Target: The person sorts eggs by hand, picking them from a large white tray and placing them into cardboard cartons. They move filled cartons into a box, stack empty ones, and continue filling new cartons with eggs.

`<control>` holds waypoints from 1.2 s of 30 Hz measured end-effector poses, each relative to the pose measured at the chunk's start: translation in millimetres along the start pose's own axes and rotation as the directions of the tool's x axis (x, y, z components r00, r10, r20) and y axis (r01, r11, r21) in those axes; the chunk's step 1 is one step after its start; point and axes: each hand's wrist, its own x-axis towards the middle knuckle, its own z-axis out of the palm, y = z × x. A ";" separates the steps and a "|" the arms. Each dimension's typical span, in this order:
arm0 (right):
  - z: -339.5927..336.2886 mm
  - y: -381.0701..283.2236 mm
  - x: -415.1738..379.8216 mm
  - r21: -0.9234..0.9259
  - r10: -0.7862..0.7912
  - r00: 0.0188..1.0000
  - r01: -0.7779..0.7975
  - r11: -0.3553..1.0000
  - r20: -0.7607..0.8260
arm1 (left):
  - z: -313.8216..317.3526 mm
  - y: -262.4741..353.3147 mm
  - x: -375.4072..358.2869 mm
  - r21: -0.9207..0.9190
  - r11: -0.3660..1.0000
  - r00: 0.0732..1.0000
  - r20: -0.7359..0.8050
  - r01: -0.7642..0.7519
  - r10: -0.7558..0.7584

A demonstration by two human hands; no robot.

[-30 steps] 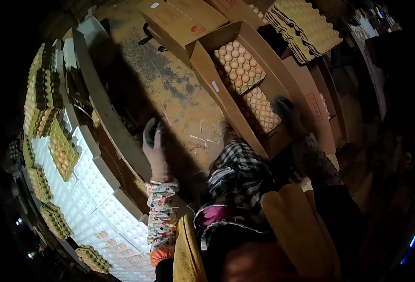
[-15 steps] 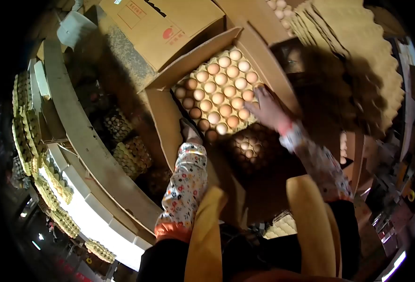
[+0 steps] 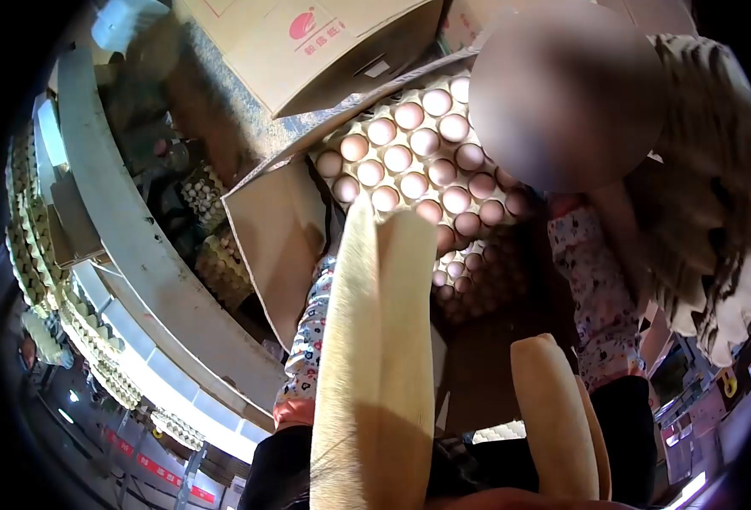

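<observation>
An egg tray (image 3: 419,163) filled with brown eggs (image 3: 456,200) sits inside an open cardboard box (image 3: 273,229). Lower in the box, below the tray's near edge, more eggs (image 3: 470,262) lie in shadow. My left sleeve (image 3: 306,340), white with a floral print, reaches to the tray's left side; a hanging yellow strip (image 3: 350,365) and the box flap hide that hand. On the right, my other floral sleeve (image 3: 596,297) extends toward the tray's right edge. A round blurred patch (image 3: 566,93) covers my right hand and that corner of the tray.
A closed cardboard carton (image 3: 265,42) with red print stands beyond the box. Stacked pulp trays (image 3: 707,212) rise at the right. A long pale ledge (image 3: 129,204) curves along the left, with more filled egg trays (image 3: 226,268) below it.
The view has come nearer the eggs and shifted. My right hand, earlier touching eggs at the tray's right side, is now covered. A yellow strip has swung over my left hand.
</observation>
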 end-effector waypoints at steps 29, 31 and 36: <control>163.1 -204.2 -350.7 0.080 -0.273 0.798 0.274 0.958 0.537 | -166.8 29.8 -335.6 -0.030 0.883 0.796 0.419 -0.468 0.437; 201.8 -231.3 -395.9 0.067 -0.334 0.738 0.367 0.928 0.587 | -223.4 35.1 -387.6 -0.057 0.814 0.731 0.409 -0.577 0.547; 320.3 -290.2 -524.4 0.087 -0.364 0.512 0.486 0.870 0.778 | -398.8 22.1 -513.6 -0.161 0.632 0.611 0.166 -0.758 0.774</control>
